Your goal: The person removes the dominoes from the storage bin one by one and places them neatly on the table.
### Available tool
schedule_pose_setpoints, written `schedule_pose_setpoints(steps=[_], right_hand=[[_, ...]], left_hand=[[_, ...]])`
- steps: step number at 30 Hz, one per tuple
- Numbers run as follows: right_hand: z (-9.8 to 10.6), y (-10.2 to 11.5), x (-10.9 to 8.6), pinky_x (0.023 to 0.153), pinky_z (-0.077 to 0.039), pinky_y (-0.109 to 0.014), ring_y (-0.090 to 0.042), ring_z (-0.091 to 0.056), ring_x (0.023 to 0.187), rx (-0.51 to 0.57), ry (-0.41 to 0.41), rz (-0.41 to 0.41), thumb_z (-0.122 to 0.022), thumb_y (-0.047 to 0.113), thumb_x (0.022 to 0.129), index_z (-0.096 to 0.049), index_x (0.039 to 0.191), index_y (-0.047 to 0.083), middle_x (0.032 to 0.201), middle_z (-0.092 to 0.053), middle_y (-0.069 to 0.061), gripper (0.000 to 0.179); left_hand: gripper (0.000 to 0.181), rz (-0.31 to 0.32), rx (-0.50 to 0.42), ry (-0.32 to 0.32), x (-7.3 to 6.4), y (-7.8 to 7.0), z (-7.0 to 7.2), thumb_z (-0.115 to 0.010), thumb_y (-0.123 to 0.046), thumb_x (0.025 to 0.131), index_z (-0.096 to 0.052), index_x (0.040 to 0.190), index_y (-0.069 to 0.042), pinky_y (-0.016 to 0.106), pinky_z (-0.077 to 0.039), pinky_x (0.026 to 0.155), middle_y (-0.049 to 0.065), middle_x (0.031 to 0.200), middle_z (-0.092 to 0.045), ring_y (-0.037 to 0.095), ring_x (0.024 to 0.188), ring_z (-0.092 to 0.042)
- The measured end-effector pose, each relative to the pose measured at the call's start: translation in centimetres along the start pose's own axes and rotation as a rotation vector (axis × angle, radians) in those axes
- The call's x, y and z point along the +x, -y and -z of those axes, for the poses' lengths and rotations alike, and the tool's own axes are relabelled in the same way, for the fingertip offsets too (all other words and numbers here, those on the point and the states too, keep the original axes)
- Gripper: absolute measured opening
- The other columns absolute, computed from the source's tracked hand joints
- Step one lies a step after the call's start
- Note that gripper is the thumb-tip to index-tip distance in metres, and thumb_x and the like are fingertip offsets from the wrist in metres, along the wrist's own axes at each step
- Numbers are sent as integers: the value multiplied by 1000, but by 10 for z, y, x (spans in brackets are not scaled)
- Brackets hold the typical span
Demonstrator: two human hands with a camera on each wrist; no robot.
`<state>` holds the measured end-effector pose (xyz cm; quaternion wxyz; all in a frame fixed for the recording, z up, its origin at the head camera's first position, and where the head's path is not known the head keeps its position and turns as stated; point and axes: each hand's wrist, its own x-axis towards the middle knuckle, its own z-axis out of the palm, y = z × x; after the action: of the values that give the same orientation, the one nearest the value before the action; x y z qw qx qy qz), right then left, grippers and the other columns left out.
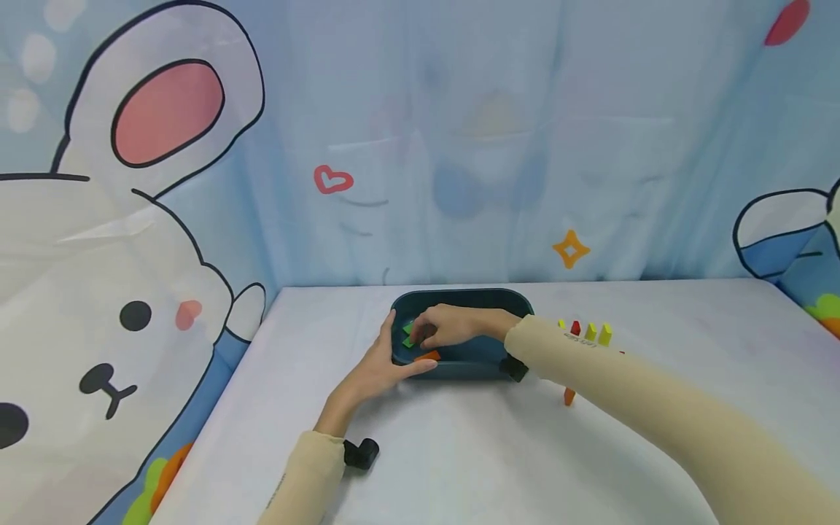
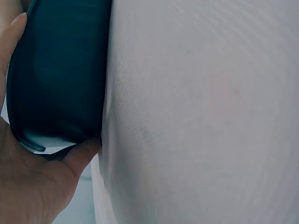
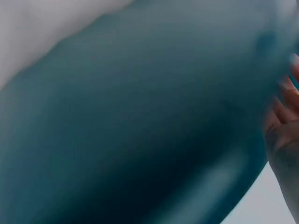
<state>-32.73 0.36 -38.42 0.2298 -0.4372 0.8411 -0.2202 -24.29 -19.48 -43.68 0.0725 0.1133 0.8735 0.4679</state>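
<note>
A dark teal plastic basin (image 1: pixel 459 372) stands on the white table near its back edge. My left hand (image 1: pixel 379 370) grips the basin's left end, thumb along the front wall and fingers up at the left rim; the left wrist view shows that thumb against the wall. Inside the basin, small green blocks (image 1: pixel 408 341) and an orange block (image 1: pixel 429 356) lie at the left end. My right hand (image 1: pixel 453 326) reaches in over the green blocks with bent fingers pointing down. Whether it holds a block I cannot tell; the right wrist view is blurred.
Several small blocks stand on the table right of the basin, among them a yellow block (image 1: pixel 605 335) and a red block (image 1: pixel 575 328). An orange block (image 1: pixel 569 397) shows below my right sleeve, which hides part of this group. A printed blue curtain (image 1: pixel 407 146) hangs behind the table.
</note>
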Motion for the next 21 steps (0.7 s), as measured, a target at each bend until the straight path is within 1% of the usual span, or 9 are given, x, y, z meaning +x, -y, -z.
schedule_pose_setpoints(steps=[3, 6, 11, 16, 19, 21], right_hand=[[-6, 0, 4, 96, -57, -31, -15, -69, 107, 10, 39, -17, -61, 7, 105, -70, 130, -1, 122, -73, -7, 28], [-10, 2, 7, 96, -57, -30, -13, -68, 106, 21, 58, -28, -60, 6, 105, -72, 128, 1, 118, -74, -4, 27], [-8, 6, 1, 93, -58, -31, -12, -68, 100, 36, 82, -57, -59, 5, 104, -75, 122, 3, 111, -75, -2, 24], [-8, 7, -3, 88, -59, -29, -12, -69, 93, 57, 124, -50, -58, 5, 104, -77, 119, 1, 107, -76, -3, 24], [-9, 6, -6, 80, -55, -25, -9, -63, 84, 73, 140, -74, -56, 6, 105, -78, 116, 2, 98, -74, 0, 25], [-10, 5, -7, 73, -50, -23, -8, -56, 77, 89, 147, -110, -55, 9, 106, -79, 113, 4, 89, -69, 3, 26]], left_hand=[[124, -9, -10, 6, 0, 1, 0, -77, -60, 89, 9, 169, -20, 64, -30, 120, 16, 175, -6, 39, 158, -17], [125, -6, -17, 7, 0, 2, 1, -76, -62, 89, 11, 168, -21, 64, -30, 120, 15, 175, -5, 39, 158, -17], [126, 11, 4, -3, 0, -2, 1, -77, -64, 87, 10, 169, -23, 63, -30, 120, 14, 175, -6, 38, 159, -17], [128, 19, 19, -13, 0, 0, 1, -79, -65, 85, 8, 169, -24, 63, -29, 121, 13, 175, -6, 38, 159, -17], [128, 17, 18, -16, -1, 0, 0, -79, -65, 85, 8, 169, -23, 63, -29, 121, 14, 175, -5, 38, 159, -17], [128, 16, 16, -16, -2, 0, 0, -79, -64, 85, 8, 169, -23, 63, -28, 121, 14, 175, -5, 38, 159, -16]])
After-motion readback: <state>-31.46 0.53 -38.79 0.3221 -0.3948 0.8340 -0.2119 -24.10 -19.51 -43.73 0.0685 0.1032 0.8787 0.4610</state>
